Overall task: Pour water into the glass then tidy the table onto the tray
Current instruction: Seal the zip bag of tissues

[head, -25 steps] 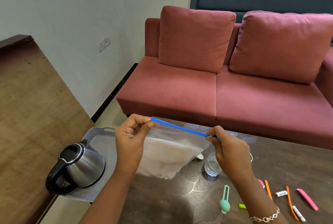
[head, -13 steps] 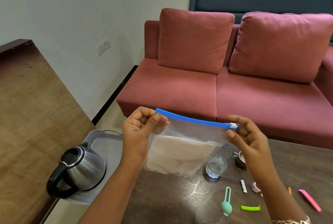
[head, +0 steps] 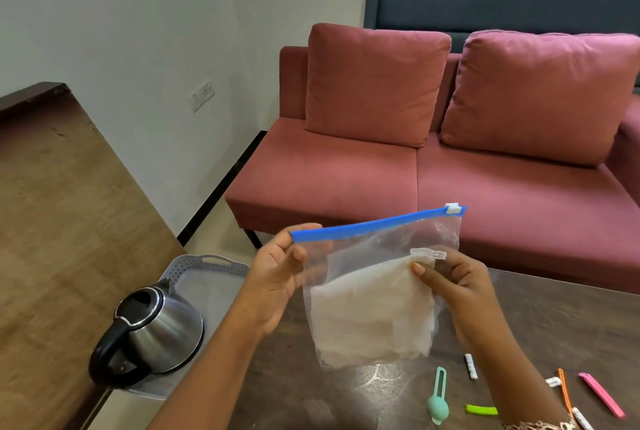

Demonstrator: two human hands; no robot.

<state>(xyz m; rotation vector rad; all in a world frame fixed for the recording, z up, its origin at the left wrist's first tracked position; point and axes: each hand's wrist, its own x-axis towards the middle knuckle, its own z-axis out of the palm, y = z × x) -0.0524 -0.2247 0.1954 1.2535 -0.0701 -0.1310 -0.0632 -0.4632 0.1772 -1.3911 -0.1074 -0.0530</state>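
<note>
Head view: both hands hold a clear zip bag (head: 374, 294) above the surface (head: 540, 319). Left hand (head: 277, 287) pinches the blue zip strip's end; right hand (head: 457, 287) grips the bag's side at 3 o'clock. Advice: confirm the slider is fully home, then lay the bag flat on the tray (head: 204, 277) at 9 o'clock, beside the kettle (head: 152, 332). A small white label shows print, unreadable. Glass not visible.
</note>
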